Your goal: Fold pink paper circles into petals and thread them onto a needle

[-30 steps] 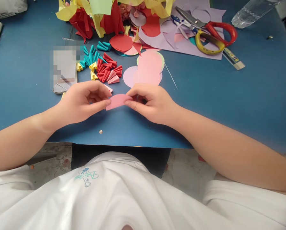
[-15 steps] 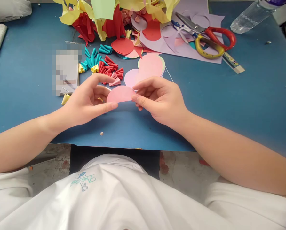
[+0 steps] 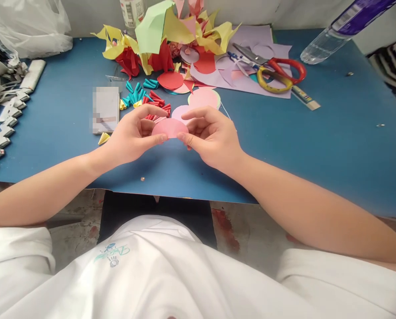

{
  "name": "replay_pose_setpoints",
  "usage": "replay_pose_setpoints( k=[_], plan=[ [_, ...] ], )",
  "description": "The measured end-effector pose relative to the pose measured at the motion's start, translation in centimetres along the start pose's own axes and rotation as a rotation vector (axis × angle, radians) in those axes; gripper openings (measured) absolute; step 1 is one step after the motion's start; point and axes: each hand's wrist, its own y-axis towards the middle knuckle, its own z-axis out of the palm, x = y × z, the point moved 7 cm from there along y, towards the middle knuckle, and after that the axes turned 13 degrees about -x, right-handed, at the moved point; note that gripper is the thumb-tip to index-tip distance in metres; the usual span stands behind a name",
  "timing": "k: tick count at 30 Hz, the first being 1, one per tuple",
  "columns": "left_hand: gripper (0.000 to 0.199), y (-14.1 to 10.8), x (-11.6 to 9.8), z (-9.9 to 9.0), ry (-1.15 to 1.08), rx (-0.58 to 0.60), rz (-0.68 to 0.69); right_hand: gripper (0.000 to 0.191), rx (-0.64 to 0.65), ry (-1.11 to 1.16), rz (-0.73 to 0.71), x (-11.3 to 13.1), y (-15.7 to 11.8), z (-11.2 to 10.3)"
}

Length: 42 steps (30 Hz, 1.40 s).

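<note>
A: Left hand, state?

B: Left hand (image 3: 128,135): thumb laid against the lower edge of a pink half-round paper (image 3: 170,128), index finger extended above it. Remaining fingers partly hidden behind the paper; cannot tell whether they press it against the thumb.

A: Right hand?

B: Right hand (image 3: 218,135): pinching the right end of the same paper, thumb in front, fingers behind, index finger extended above.

A: Position of the paper?

B: Between the two hands, over the near part of the blue table (image 3: 317,155). Curved edge uppermost, straight edge below. Folded or cut to this shape: cannot tell.

A: Just beyond it?

B: A lilac disc (image 3: 180,113) and a pink disc (image 3: 203,98), overlapping. To their left, a cluster of rolled paper: teal cones (image 3: 134,95) and red cones (image 3: 154,99) close together. One yellow cone (image 3: 104,138) lies apart, near the left hand, just beside a pale flat device (image 3: 106,106), part of which is pixelated.

A: Farther back?

B: A red disc (image 3: 170,80) on loose cut pieces. Right of that, a lilac sheet (image 3: 244,86) with round cut-outs; scissors (image 3: 263,60) lie across it, one handle red, one yellow. Far right: clear bottle (image 3: 324,46), purple label.
</note>
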Motion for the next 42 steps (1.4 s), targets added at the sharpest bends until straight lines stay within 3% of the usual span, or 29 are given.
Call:
replay_pose_setpoints(
  k=[5,13,17,22,28,36,42],
  plan=[
    [0.058,1.3,-2.9,0.1,0.026,0.013,0.059,0.062,-0.101,0.045,-0.096,0.8,2.0,-0.7],
    [0.053,4.2,-6.3,0.4,-0.152,-0.075,0.24,0.066,-0.177,-0.029,-0.33,5.4,5.9,-2.4],
    [0.056,4.2,-5.8,-0.7,-0.233,-0.146,0.264,0.067,-0.157,-0.079,-0.33,6.3,7.0,-1.9],
    [0.056,4.0,-3.7,-1.7,-0.246,-0.226,0.192,0.065,-0.192,-0.075,-0.291,5.2,5.9,-1.2],
    [0.055,3.2,-3.6,-1.2,-0.221,-0.263,0.24,0.058,-0.181,-0.103,-0.214,4.0,4.9,-1.1],
    [0.057,3.0,-2.9,-0.5,-0.227,-0.216,0.177,0.057,-0.237,-0.304,-0.367,3.7,5.1,-1.7],
    [0.064,3.4,-2.2,-0.4,-0.261,-0.21,0.131,0.063,-0.204,-0.29,-0.38,2.8,6.1,-2.4]
  ],
)
